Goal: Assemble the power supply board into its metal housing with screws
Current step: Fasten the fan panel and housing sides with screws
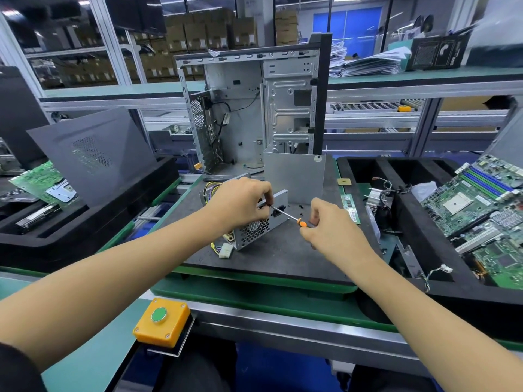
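Note:
A silver power supply housing point(254, 232) with a perforated side lies on the dark work mat point(283, 256), coloured wires and a white connector point(226, 251) trailing from its near end. My left hand point(240, 202) grips the housing from above. My right hand point(331, 222) holds a small orange-handled screwdriver point(285, 216), whose tip meets the housing's upper face near my left fingers. A few small black screws point(300, 210) lie on the mat just right of the housing. A bent metal cover point(294, 174) stands upright behind it.
An open computer case point(249, 108) stands at the back of the mat. Black foam trays hold motherboards on the right point(481, 210) and left point(42, 182). A memory stick point(351, 207) lies right of the mat. A yellow box with a green button point(161, 321) sits at the near edge.

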The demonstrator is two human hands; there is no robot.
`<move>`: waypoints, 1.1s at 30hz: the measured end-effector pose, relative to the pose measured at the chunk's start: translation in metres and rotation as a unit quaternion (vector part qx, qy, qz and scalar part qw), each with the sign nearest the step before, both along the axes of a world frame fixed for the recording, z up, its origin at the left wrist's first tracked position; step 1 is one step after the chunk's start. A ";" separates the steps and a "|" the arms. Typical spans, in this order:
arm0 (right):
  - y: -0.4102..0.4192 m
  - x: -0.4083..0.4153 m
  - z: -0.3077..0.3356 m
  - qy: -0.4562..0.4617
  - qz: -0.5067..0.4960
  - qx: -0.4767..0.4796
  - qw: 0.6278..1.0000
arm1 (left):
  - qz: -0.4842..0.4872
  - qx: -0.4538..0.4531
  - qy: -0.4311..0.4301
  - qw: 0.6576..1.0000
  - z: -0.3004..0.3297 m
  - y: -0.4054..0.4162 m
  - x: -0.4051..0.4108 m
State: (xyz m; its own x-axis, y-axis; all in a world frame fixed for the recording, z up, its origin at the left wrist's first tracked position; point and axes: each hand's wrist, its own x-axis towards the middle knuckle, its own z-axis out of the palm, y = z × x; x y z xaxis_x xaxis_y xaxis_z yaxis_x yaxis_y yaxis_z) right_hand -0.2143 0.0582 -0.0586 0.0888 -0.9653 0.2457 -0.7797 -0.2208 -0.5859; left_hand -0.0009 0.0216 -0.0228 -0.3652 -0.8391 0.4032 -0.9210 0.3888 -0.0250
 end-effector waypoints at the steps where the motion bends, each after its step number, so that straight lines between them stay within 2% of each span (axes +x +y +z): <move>1: 0.001 0.000 -0.001 0.002 -0.005 -0.003 1.000 | 0.002 0.004 -0.006 1.000 0.000 0.000 0.000; 6: 0.003 0.002 -0.004 0.047 -0.033 -0.029 0.998 | 0.004 0.006 -0.024 1.000 0.000 0.002 -0.003; 12: 0.006 0.006 -0.006 0.029 -0.042 -0.012 0.999 | -0.011 0.009 -0.008 1.000 -0.001 0.004 -0.002; 18: 0.006 0.007 -0.010 0.027 -0.037 -0.057 0.997 | -0.023 -0.001 0.030 0.999 -0.004 0.005 0.000; 23: 0.007 0.005 -0.013 0.021 -0.045 -0.036 0.998 | -0.030 0.007 0.008 0.999 -0.004 0.004 0.000; 28: 0.010 0.009 -0.015 -0.032 -0.052 -0.032 0.998 | -0.025 0.002 0.003 1.000 -0.006 0.003 0.002; 30: 0.011 0.009 -0.016 -0.029 -0.048 -0.055 0.997 | -0.022 -0.007 0.006 1.000 -0.008 0.003 0.002; 33: 0.014 0.009 -0.018 0.023 -0.056 -0.116 0.991 | -0.023 -0.018 0.019 0.999 -0.009 0.003 0.001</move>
